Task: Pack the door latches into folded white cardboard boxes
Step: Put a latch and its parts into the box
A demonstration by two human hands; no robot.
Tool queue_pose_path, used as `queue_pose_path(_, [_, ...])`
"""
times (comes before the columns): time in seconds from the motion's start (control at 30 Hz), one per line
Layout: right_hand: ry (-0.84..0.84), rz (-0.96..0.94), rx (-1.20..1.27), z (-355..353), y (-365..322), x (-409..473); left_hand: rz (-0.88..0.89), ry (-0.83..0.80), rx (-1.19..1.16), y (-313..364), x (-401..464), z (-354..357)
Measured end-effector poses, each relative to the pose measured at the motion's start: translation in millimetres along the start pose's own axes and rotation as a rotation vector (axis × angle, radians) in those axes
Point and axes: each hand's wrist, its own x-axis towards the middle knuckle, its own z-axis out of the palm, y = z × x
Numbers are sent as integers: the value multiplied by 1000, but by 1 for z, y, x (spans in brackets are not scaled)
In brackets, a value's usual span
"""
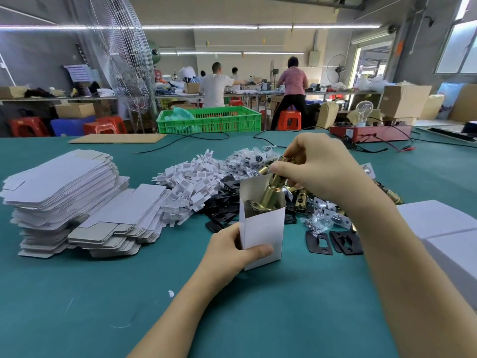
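Observation:
An open white cardboard box (263,228) stands upright on the teal table, gripped low down by my left hand (232,251). A brass door latch (269,195) sticks half into the box's open top, tilted. My right hand (317,169) holds the latch's upper end from above with curled fingers. Behind the box lies a heap of more brass latches (300,201), black strike plates (333,241) and small clear bags of screws (247,158).
Two stacks of flat unfolded white boxes (67,192) sit at the left, a pile of white card inserts (191,184) in the middle. Closed white boxes (444,228) lie at the right. Cables, a red device (371,133) and a green crate (209,120) stand beyond.

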Motion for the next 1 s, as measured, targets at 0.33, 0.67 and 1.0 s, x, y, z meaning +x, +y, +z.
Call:
queue_pose_path(0.33, [-154, -91, -351, 16, -15, -5, 18, -2, 10, 2, -1, 1])
queue_pose_path(0.67, [-331, -22, -462, 18, -18, -6, 22, -2, 28, 1, -1, 0])
queue_pose_path(1.0, [-286, -56, -362, 7, -28, -11, 0, 6, -8, 3, -2, -1])
